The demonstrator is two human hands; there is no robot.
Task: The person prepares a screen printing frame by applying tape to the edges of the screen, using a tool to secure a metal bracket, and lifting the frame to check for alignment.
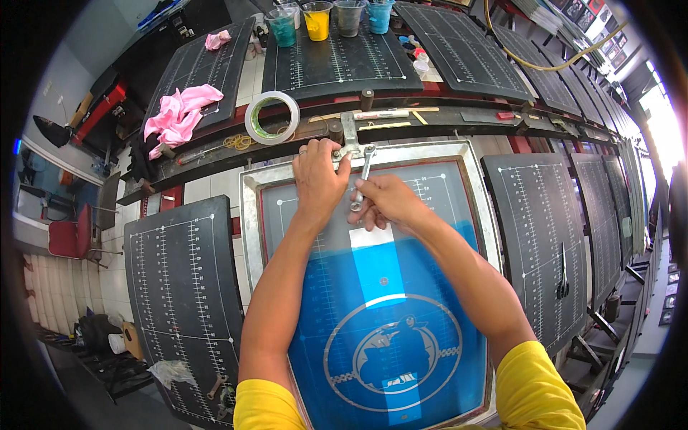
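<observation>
A silk-screen printing frame [482,190] with pale metal sides lies in front of me, its mesh [315,373] coated blue and bearing a round emblem. My left hand [319,179] rests on the frame's far side, fingers curled over the edge and thumb close to a metal bracket [350,132]. Closed around a combination wrench [366,166], my right hand [387,199] sits just right of the bracket. The wrench's ring end reaches a bolt area at the frame's far edge; its exact fit is hard to see.
Dark ruled pallets [179,279] surround the frame. A tape roll [272,118] and a marker [381,114] sit on the rail beyond. Pink cloth [179,118] and cups of ink [317,21] stand farther off. Scissors [563,276] lie on the right pallet.
</observation>
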